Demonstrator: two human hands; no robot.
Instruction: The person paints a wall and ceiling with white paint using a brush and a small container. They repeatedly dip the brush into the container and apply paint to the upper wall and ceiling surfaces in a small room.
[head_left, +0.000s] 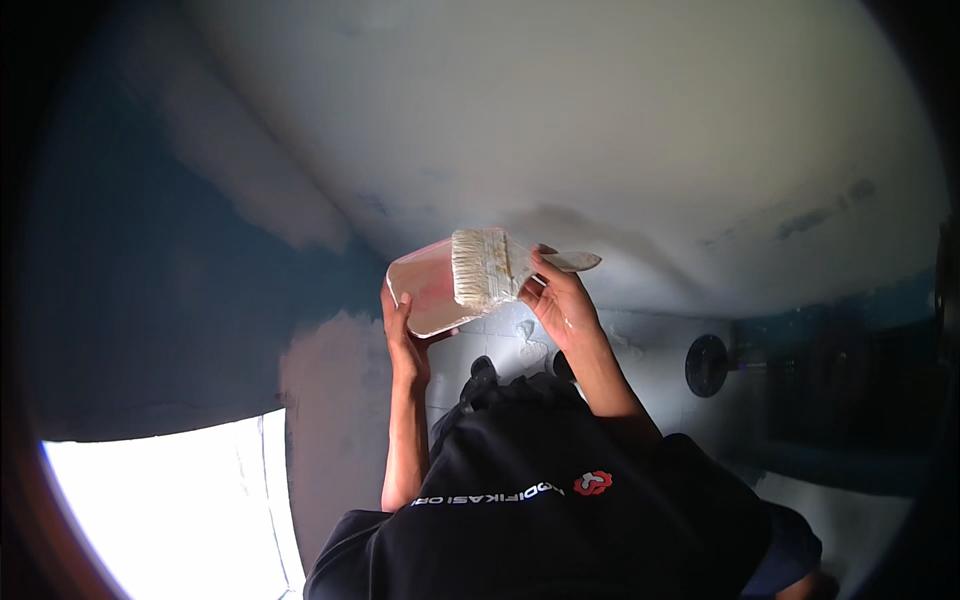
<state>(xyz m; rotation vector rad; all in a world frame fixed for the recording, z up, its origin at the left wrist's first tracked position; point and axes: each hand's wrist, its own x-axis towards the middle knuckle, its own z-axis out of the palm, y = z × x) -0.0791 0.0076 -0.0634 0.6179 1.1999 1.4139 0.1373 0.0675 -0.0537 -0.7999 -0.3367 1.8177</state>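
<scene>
My left hand (405, 341) grips the near left side of a shallow pinkish paint tray (427, 289), its thumb over the rim. White paint coats parts of the tray's edge. In my right hand (562, 307) is a wide flat paintbrush (487, 266), held near the base of its handle, which points right. The bristles are caked with whitish paint and lie over the right part of the tray. Whether they touch the tray I cannot tell. A small white paint spot marks my right wrist.
A wall ahead (540, 112) is mostly pale, with dark patches low down. The dark blue wall (165, 300) at left carries lighter patches and a bright opening (172, 510). Below, the tiled floor (457, 367) bears whitish marks. A round black base (706, 366) stands at right.
</scene>
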